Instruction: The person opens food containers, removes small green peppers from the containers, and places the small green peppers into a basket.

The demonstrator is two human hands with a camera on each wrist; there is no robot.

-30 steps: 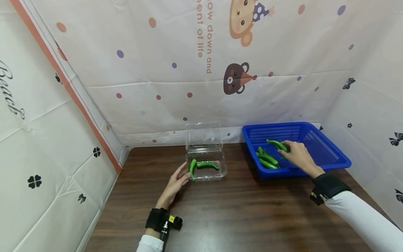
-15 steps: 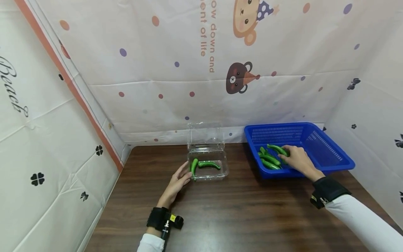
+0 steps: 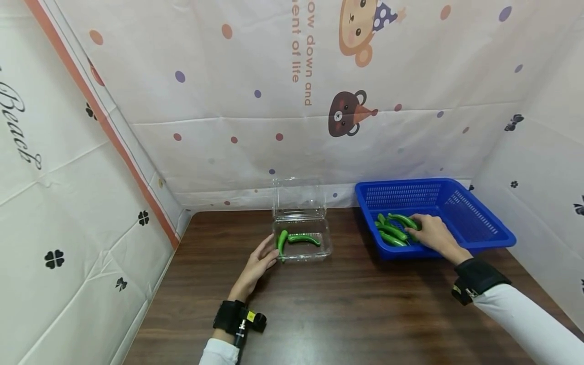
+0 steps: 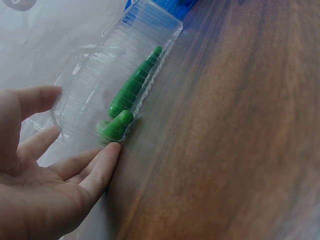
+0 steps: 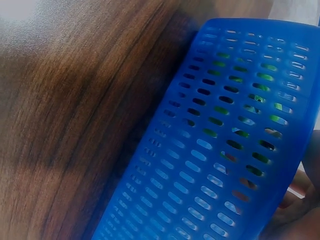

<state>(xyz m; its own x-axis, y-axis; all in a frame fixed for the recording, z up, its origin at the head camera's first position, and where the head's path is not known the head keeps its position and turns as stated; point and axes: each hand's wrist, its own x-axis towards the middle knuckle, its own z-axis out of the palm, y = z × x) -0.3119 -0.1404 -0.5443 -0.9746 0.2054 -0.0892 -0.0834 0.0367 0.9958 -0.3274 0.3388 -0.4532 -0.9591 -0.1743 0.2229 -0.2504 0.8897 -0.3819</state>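
A clear plastic clamshell box (image 3: 326, 238) stands with its lid up on the table, and two green chili peppers (image 3: 304, 239) lie inside. At its left side is my left hand (image 3: 256, 263), whose extended fingertips touch the wall in the left wrist view, beside the pepper ends (image 4: 115, 127). My right hand (image 3: 432, 232) reaches into the blue basket (image 3: 479, 210) and pinches one end of a green chili pepper (image 3: 401, 219). Several more green peppers (image 3: 390, 233) lie under and beside it. In the right wrist view, the basket's slotted wall (image 5: 200, 145) hides most of the fingers.
The brown wooden table (image 3: 319, 309) runs up to a printed white cloth (image 3: 228, 167) at the back. More cloth hangs at the left and right sides. The box's raised lid (image 3: 298, 197) stands near the back cloth.
My right hand has lowered slightly in the basket, and the pepper at its fingertips sits lower, closer to the other peppers. The left hand stays at the box. The head view has shifted a little.
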